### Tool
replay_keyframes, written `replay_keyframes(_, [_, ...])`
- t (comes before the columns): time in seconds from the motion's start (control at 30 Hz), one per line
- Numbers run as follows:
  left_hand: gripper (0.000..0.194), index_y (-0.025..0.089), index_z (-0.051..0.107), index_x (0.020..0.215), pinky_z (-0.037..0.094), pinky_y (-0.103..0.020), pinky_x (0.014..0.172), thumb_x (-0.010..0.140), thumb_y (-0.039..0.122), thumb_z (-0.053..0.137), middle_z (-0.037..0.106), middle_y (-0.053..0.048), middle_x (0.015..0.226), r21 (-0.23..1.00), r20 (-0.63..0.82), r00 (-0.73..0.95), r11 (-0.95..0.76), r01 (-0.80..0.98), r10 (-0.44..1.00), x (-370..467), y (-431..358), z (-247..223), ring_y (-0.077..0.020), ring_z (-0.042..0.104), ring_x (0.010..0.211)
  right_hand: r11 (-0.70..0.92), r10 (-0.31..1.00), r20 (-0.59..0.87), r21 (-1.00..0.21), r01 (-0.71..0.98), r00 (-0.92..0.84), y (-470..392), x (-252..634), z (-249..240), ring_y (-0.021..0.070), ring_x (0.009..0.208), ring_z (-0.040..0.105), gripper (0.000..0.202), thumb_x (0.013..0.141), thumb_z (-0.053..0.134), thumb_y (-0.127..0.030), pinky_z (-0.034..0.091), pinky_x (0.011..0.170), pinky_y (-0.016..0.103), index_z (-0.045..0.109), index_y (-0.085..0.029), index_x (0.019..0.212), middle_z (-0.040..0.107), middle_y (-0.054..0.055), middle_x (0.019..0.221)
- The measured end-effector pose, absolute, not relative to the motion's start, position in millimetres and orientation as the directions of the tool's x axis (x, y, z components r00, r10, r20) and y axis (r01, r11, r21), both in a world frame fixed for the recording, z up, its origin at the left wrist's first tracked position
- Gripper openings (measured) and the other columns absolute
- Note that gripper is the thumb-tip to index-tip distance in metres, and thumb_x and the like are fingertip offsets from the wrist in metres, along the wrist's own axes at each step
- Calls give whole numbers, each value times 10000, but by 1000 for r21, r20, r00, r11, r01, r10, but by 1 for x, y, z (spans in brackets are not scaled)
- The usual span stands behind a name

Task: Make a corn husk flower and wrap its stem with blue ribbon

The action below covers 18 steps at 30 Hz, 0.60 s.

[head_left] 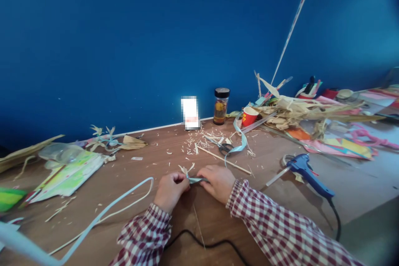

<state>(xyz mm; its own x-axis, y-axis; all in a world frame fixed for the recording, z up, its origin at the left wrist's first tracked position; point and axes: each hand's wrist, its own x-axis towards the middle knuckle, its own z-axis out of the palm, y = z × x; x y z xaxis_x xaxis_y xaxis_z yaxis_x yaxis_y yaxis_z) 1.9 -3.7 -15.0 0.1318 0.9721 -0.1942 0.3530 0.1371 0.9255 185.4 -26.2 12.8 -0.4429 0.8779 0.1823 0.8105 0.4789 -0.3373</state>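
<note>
Our left hand (170, 191) held a pale husk-like piece (185, 171) in pinched fingers, our right hand (219, 181) gripped a bluish strip (195, 180) between closed fingers, and steady tension seemed needed next.

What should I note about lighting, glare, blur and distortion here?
Head view: the blue wall darkens at left and has a pale sheen at right; the white patch is pixelated, unreadable; the green item at the left edge looks smeared; the glue gun casts a soft shadow; the top right corner falls to black; things near the sides look stretched.
</note>
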Motion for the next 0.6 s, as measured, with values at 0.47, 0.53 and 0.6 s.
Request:
replay_keyframes(0.47, [147,153,633,572,362,-226,507,596,281,565,608,-7,523,882,-132,110,66,467,985,9,-9,-11,-143,529,516,636,771,215,-295,713,-600,-23,200,32,192,916,511,274,784,558,-387,381,833,328,616,-157,919,610,72,907])
replay_keyframes(0.53, [144,152,635,578,360,-225,506,596,277,565,610,-7,528,885,-127,127,54,463,984,9,-9,-9,-144,528,521,655,755,301,-391,647,-583,-20,192,29,165,933,518,217,845,482,-311,375,849,302,603,-170,957,617,57,942])
replay_keyframes(0.6, [139,154,639,583,362,-224,504,590,277,574,616,-8,535,896,-125,137,52,441,983,9,-9,-8,-147,531,524,666,742,335,-467,582,-581,-18,183,20,142,925,529,169,852,468,-231,381,842,267,597,-178,945,620,40,948])
